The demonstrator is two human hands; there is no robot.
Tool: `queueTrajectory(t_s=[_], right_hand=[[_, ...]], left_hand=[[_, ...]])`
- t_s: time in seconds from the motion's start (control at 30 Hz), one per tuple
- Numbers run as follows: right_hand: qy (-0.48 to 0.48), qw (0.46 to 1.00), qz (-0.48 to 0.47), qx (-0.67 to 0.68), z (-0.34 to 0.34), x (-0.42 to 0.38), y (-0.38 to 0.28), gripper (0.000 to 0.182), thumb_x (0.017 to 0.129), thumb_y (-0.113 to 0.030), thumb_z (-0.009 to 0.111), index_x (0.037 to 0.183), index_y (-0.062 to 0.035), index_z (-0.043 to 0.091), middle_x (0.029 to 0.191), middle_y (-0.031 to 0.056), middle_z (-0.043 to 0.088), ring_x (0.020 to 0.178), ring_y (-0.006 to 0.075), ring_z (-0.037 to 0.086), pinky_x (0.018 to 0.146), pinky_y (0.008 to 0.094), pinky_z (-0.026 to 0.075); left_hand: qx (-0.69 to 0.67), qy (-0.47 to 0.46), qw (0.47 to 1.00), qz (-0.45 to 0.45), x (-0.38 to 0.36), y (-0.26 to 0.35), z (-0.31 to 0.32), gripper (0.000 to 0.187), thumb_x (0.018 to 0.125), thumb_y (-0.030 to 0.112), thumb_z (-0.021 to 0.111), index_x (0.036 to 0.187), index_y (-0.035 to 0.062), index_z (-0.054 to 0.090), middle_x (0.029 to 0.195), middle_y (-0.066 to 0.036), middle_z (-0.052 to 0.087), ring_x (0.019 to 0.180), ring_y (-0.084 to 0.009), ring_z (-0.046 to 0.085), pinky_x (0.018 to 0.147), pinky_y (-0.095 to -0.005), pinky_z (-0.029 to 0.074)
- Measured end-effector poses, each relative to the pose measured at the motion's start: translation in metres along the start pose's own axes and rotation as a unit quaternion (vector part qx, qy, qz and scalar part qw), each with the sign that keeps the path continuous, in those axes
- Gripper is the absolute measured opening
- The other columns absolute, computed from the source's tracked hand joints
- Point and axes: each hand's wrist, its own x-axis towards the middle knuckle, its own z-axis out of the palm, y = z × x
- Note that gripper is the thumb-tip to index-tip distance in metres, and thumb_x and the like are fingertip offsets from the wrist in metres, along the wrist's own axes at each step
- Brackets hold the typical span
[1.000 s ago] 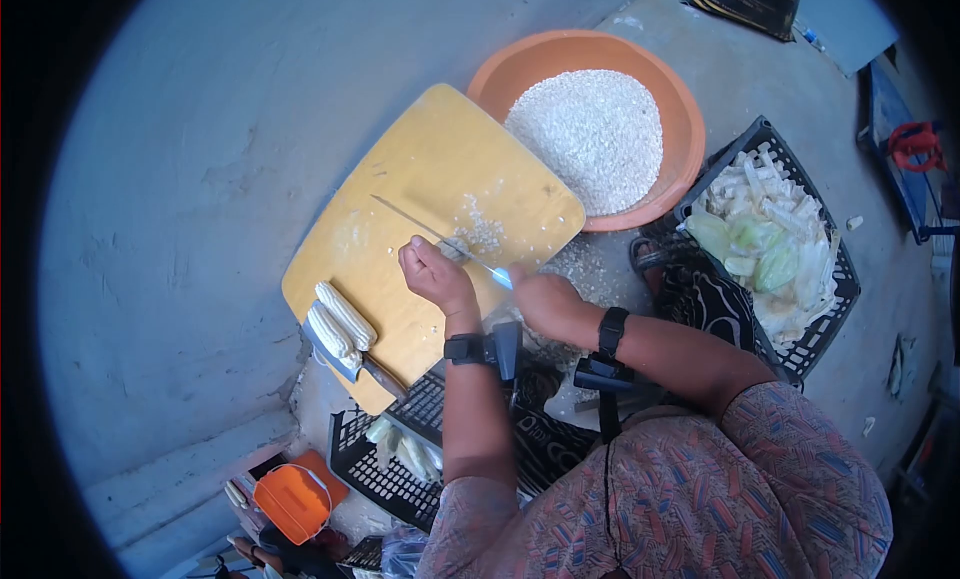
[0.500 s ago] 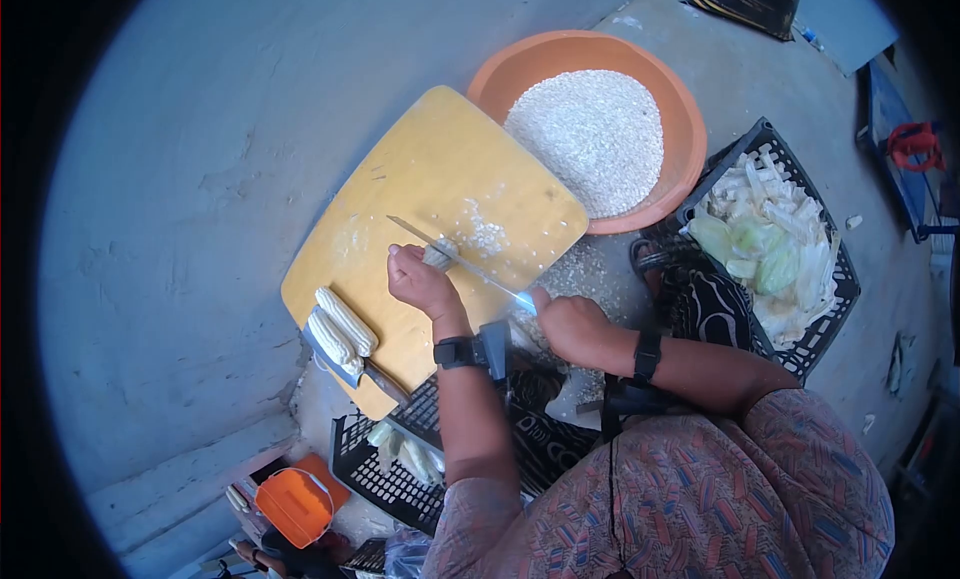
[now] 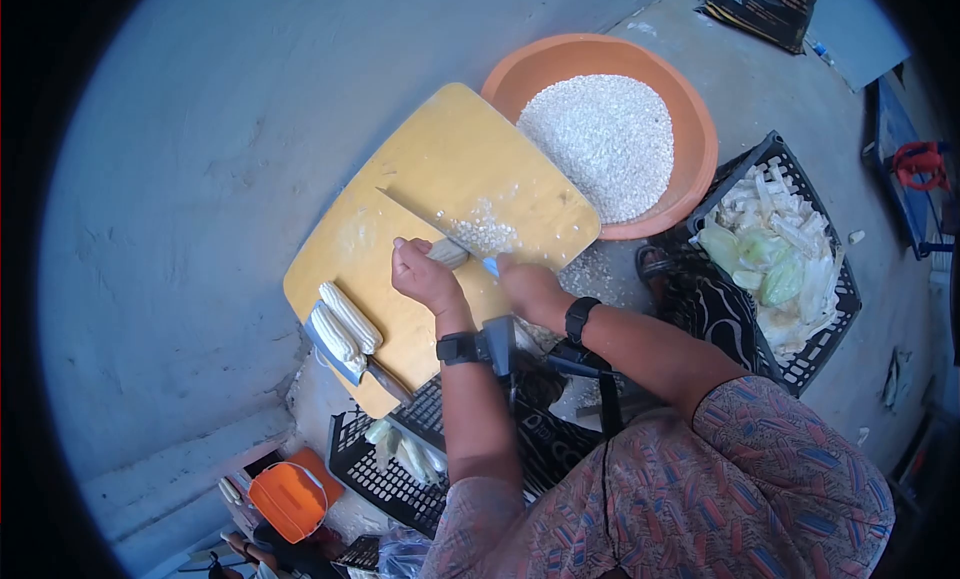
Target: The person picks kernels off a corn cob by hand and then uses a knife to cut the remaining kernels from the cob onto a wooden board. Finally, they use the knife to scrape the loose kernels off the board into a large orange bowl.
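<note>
Left hand: my fingers are closed around one end of a cob, pinning it to the board.
Right hand: clamped on the blue handle of my knife; only a bit of handle shows past my fist.
Cob: just ahead of my left knuckles, lying between my two hands; how far it is stripped I cannot tell.
Cob axis: runs from my left hand up and to the right, toward the cut kernels piled just beyond it.
Blade axis: runs from my right fist forward and to the left, crossing over the cob; tip well out ahead of my left hand.
Nearer hand: left is on the cob itself; right reaches it only through the blade.
Basin: forward and right of my right hand, heaped with kernels.
Two cobs: behind and left of my left hand, resting on a cleaver at the board's near corner.
Crate: well right of my right arm, holding husks.
</note>
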Motion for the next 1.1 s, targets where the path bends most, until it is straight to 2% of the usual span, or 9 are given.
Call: queueTrajectory(t_s=[0.17, 0.23, 0.37, 0.43, 0.53, 0.67, 0.83, 0.97, 1.1], right_hand=[[0.001, 1.000, -0.024, -0.002, -0.008, -0.004, 0.005, 0.019, 0.086, -0.010, 0.043, 0.097, 0.0047, 0.047, 0.075, 0.0249, 0.060, 0.072, 0.0413, 0.060, 0.063, 0.0492, 0.046], [0.010, 0.999, -0.032, 0.001, -0.020, -0.017, 0.002, 0.018, 0.085, -0.009, 0.045, 0.096, 0.0048, 0.046, 0.073, 0.0241, 0.060, 0.070, 0.0412, 0.060, 0.062, 0.0493, 0.046], [-0.011, 0.999, -0.027, 0.033, -0.047, -0.059, -0.011, 0.022, 0.085, -0.013, 0.048, 0.097, 0.0045, 0.043, 0.070, 0.0243, 0.058, 0.067, 0.0434, 0.058, 0.061, 0.0503, 0.045], [-0.024, 0.998, -0.024, 0.047, -0.055, -0.074, -0.012, 0.025, 0.085, -0.015, 0.048, 0.099, 0.0042, 0.042, 0.071, 0.0257, 0.058, 0.069, 0.0452, 0.057, 0.062, 0.0507, 0.045], [-0.021, 0.996, -0.060, 0.057, -0.061, -0.091, -0.010, 0.024, 0.085, -0.014, 0.050, 0.099, 0.0031, 0.040, 0.069, 0.0257, 0.058, 0.066, 0.0450, 0.057, 0.061, 0.0508, 0.045], [-0.027, 0.997, -0.066, 0.031, -0.063, -0.105, -0.004, 0.021, 0.085, -0.014, 0.050, 0.096, 0.0026, 0.042, 0.066, 0.0233, 0.057, 0.063, 0.0431, 0.057, 0.059, 0.0503, 0.044], [-0.043, 0.997, -0.060, -0.002, -0.071, -0.117, 0.000, 0.019, 0.086, -0.014, 0.049, 0.094, 0.0027, 0.043, 0.063, 0.0212, 0.057, 0.061, 0.0415, 0.057, 0.056, 0.0498, 0.044], [-0.055, 0.997, -0.062, 0.007, -0.069, -0.116, -0.001, 0.019, 0.086, -0.013, 0.048, 0.094, 0.0028, 0.043, 0.063, 0.0213, 0.057, 0.062, 0.0416, 0.057, 0.056, 0.0501, 0.044], [-0.083, 0.995, -0.055, -0.002, -0.070, -0.123, -0.004, 0.023, 0.086, -0.014, 0.050, 0.096, 0.0023, 0.038, 0.062, 0.0234, 0.056, 0.061, 0.0436, 0.056, 0.056, 0.0506, 0.044]], left_hand=[[-0.045, 0.076, 0.995, -0.035, 0.008, -0.011, -0.015, 0.036, 0.093, 0.024, 0.042, 0.063, 0.0020, 0.044, 0.062, -0.004, 0.046, 0.059, -0.0139, 0.043, 0.059, -0.0281, 0.038], [-0.060, 0.101, 0.989, -0.088, 0.007, -0.004, -0.017, 0.029, 0.091, 0.022, 0.045, 0.069, 0.0032, 0.044, 0.067, -0.003, 0.044, 0.063, -0.0132, 0.043, 0.061, -0.0277, 0.038], [-0.062, 0.052, 0.993, -0.089, 0.008, -0.013, -0.021, 0.020, 0.089, 0.018, 0.049, 0.076, 0.0037, 0.043, 0.074, -0.003, 0.043, 0.068, -0.0120, 0.042, 0.062, -0.0279, 0.038], [0.029, 0.041, 0.998, -0.043, 0.005, -0.015, -0.020, 0.014, 0.089, 0.014, 0.049, 0.081, 0.0040, 0.042, 0.077, -0.002, 0.042, 0.071, -0.0107, 0.041, 0.063, -0.0276, 0.038], [0.044, 0.047, 0.997, -0.035, 0.002, -0.013, -0.021, 0.011, 0.090, 0.013, 0.047, 0.086, 0.0039, 0.041, 0.080, -0.003, 0.041, 0.071, -0.0112, 0.040, 0.065, -0.0271, 0.038], [0.057, 0.043, 0.997, 0.008, -0.004, -0.009, -0.020, 0.010, 0.090, 0.013, 0.046, 0.087, 0.0038, 0.042, 0.078, -0.004, 0.044, 0.070, -0.0118, 0.042, 0.064, -0.0265, 0.038], [-0.076, 0.039, 0.996, -0.016, -0.005, -0.004, -0.017, 0.006, 0.092, 0.011, 0.044, 0.092, 0.0048, 0.043, 0.065, -0.004, 0.050, 0.064, -0.0112, 0.048, 0.063, -0.0253, 0.039], [-0.078, 0.042, 0.995, -0.044, -0.005, 0.002, -0.018, 0.006, 0.092, 0.012, 0.043, 0.093, 0.0061, 0.042, 0.060, -0.003, 0.049, 0.061, -0.0109, 0.048, 0.061, -0.0251, 0.039], [-0.068, 0.089, 0.992, -0.058, -0.007, 0.005, -0.021, 0.008, 0.093, 0.014, 0.042, 0.092, 0.0069, 0.042, 0.058, -0.003, 0.047, 0.058, -0.0114, 0.047, 0.058, -0.0254, 0.038]])
